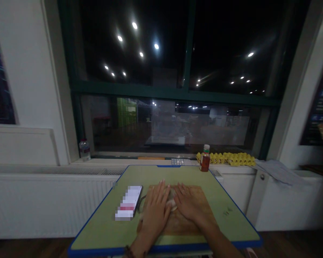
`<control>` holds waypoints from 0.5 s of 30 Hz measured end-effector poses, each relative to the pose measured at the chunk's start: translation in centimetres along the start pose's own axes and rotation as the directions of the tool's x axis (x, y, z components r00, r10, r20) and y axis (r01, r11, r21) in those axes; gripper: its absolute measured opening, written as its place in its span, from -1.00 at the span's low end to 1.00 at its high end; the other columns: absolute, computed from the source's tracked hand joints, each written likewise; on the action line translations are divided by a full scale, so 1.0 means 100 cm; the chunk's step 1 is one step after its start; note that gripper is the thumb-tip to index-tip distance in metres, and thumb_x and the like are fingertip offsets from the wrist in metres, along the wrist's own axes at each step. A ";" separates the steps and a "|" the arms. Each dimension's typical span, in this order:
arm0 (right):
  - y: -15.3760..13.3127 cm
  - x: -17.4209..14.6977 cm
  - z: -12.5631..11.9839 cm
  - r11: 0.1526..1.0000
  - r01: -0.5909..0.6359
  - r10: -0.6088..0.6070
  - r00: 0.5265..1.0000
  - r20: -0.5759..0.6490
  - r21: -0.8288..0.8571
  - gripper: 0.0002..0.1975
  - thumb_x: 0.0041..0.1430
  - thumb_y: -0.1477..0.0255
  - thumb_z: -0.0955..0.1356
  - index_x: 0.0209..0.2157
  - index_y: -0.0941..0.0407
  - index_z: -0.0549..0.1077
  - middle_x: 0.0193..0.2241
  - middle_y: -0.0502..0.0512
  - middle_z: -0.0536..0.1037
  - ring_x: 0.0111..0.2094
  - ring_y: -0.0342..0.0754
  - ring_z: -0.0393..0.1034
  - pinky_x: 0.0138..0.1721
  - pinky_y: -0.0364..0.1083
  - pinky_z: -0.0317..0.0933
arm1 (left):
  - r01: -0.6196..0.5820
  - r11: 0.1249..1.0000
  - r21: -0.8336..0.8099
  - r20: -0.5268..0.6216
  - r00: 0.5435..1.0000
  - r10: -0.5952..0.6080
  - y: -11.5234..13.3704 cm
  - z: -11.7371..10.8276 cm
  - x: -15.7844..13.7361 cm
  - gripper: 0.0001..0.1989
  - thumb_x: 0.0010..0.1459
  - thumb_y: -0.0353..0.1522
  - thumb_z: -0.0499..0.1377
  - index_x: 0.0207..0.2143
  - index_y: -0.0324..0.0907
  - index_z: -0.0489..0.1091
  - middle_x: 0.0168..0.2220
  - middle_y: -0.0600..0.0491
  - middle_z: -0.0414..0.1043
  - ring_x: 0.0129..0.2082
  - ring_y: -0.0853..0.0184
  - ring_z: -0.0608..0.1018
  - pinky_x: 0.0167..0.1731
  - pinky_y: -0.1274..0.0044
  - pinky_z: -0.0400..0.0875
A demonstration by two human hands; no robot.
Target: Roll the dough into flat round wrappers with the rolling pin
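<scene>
Both of my hands rest palm down on a wooden cutting board (201, 200). My left hand (156, 204) lies flat with its fingers stretched forward. Angled in from the right, my right hand (187, 202) is also open, its fingers extended. Between the hands shows a small pale, whitish piece (172, 205) that looks soft, perhaps dough; most of it is hidden under them. A dark curved loop or cord (140, 203) pokes out at the board's left edge, beside my left hand.
A phone (128, 202) with a lit, pixelated screen lies left of the board on the green, blue-edged table (97, 231). At the back right corner stands a bottle of reddish liquid (205, 161). Yellow egg trays (228, 158) and a water bottle (84, 148) sit along the windowsill.
</scene>
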State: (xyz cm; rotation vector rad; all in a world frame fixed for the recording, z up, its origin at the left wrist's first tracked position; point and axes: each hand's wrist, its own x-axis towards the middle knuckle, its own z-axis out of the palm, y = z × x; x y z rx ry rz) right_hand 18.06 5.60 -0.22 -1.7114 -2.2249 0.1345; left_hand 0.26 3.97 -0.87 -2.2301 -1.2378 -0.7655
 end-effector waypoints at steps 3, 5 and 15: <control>-0.004 0.001 0.000 1.000 -0.019 0.019 1.000 -0.013 0.019 -0.40 0.36 0.23 0.00 0.31 0.21 0.08 0.33 0.21 0.02 0.35 0.07 -0.22 0.33 0.14 -0.32 | -0.003 1.000 0.024 -0.015 1.000 0.003 -0.002 -0.001 -0.017 -0.42 0.25 -0.23 0.01 0.30 -0.09 0.08 0.34 0.01 0.01 0.34 0.13 0.04 0.28 0.19 -0.01; -0.006 0.002 -0.002 0.999 -0.027 0.027 1.000 -0.012 0.021 -0.40 0.35 0.23 0.01 0.30 0.22 0.09 0.33 0.21 0.01 0.35 0.08 -0.24 0.33 0.14 -0.34 | -0.011 0.999 0.034 -0.018 1.000 0.011 -0.004 0.000 -0.024 -0.41 0.24 -0.21 0.02 0.30 -0.11 0.09 0.34 0.00 0.04 0.34 0.11 0.05 0.27 0.19 0.00; -0.025 0.024 -0.017 0.997 -0.076 0.076 0.997 -0.007 -0.021 -0.44 0.33 0.32 0.02 0.26 0.24 0.19 0.28 0.29 0.14 0.35 0.14 -0.24 0.30 0.24 -0.49 | 0.026 1.000 0.011 0.104 0.994 -0.027 -0.027 0.014 0.005 -0.43 0.29 -0.10 -0.04 0.27 -0.13 0.14 0.28 -0.09 0.16 0.27 0.08 0.22 0.18 0.13 0.12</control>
